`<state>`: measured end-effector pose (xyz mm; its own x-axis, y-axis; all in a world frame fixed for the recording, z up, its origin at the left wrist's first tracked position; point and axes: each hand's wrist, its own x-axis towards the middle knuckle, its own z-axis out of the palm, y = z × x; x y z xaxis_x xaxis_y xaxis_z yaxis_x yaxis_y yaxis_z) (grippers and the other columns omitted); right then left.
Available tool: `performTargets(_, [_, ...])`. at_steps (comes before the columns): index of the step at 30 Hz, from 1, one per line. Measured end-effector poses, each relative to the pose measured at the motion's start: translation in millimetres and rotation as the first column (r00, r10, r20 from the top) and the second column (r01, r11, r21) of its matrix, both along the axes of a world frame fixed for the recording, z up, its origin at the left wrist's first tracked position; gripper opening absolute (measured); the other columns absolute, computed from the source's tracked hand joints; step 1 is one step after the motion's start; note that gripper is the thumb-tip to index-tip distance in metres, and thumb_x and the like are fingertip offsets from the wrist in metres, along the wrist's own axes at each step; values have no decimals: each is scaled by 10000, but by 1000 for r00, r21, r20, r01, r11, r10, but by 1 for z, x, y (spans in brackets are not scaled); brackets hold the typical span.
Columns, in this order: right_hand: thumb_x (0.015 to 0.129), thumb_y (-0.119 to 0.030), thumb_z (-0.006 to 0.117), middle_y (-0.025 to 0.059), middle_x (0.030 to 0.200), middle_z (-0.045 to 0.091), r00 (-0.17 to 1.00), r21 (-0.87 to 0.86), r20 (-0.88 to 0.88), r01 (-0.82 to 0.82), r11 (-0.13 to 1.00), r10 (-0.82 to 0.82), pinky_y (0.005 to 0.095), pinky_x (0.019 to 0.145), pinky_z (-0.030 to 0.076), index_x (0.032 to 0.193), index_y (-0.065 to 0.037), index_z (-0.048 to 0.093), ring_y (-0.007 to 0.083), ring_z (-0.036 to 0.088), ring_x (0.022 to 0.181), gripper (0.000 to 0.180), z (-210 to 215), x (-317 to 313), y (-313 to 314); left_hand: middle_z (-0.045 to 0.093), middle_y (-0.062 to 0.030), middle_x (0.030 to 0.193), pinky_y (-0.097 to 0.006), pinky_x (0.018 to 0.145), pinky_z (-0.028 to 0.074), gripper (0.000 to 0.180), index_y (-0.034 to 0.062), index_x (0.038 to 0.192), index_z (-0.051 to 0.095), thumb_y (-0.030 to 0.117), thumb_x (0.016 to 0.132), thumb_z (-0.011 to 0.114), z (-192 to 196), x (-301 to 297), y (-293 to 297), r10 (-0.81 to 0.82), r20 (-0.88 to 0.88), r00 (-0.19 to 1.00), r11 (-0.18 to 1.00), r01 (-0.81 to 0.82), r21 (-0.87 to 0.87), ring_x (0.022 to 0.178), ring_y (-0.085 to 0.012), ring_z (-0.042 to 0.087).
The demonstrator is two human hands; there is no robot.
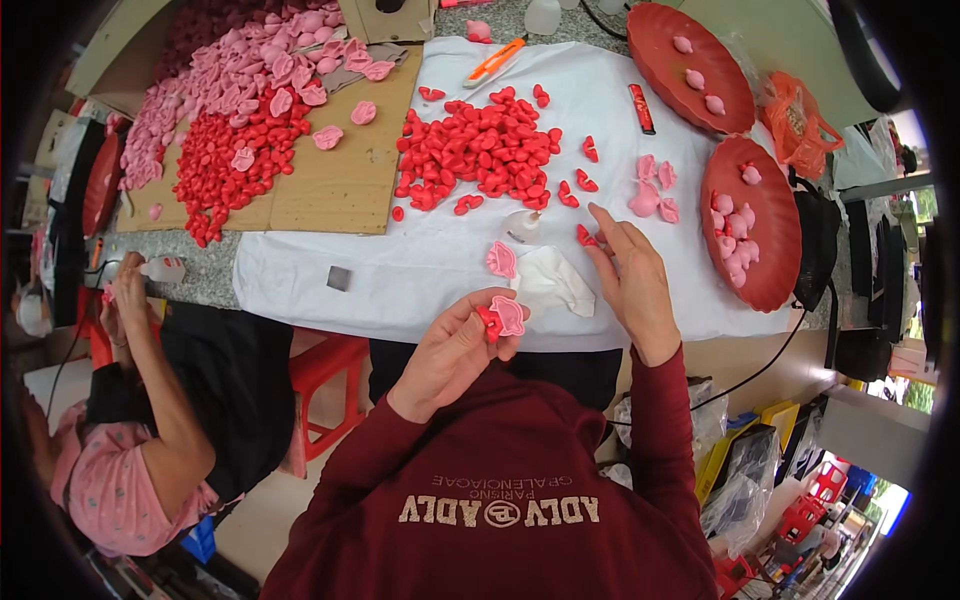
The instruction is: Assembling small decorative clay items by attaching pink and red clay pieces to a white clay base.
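My left hand [445, 352] is closed, pinching a small pink moulded shell piece [508, 317] with a glossy red piece [488, 322] against it. Over the white cloth, my right hand [638, 287] has its fingers stretched out and apart. A loose red piece [585, 236] lies by its thumb and fingertips; whether they touch it I cannot tell. Another pink shell piece [501, 260] rests just beyond my left hand. Beside that are a folded white cloth [553, 283] and a small clear bottle [523, 226]. A heap of red pieces [480, 145] spreads farther back.
Pink shells [235, 85] and more red pieces [235, 165] cover cardboard [335, 190] at the left. Red scalloped trays [712, 200] hold pink parts at the right. An orange cutter [494, 62] and a metal block [339, 278] lie on the table. A co-worker [150, 430] sits left.
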<state>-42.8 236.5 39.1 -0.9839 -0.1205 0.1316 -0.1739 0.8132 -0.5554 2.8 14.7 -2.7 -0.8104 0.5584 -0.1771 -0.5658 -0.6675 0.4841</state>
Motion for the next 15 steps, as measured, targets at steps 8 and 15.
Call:
performTargets(8, [730, -69, 651, 134, 954, 559, 878, 208, -408, 358, 910, -252, 324, 722, 438, 1027, -4, 590, 269, 534, 821, 310, -4, -20, 27, 536, -118, 1127, -294, 766, 409, 402, 23, 1241, 418, 257, 918, 474, 2, 1, -5, -4, -39, 999, 999, 5, 42, 786, -152, 482])
performTargets(15, [695, -85, 692, 116, 965, 532, 972, 96, -233, 48, 994, -24, 317, 711, 428, 987, -11, 600, 259, 510, 829, 315, -8, -8, 37, 531, -125, 1127, -310, 774, 409, 399, 19, 1230, 428, 256, 914, 482, 1, 1, -1, -14, -25, 1000, 999, 15, 30, 788, -156, 482])
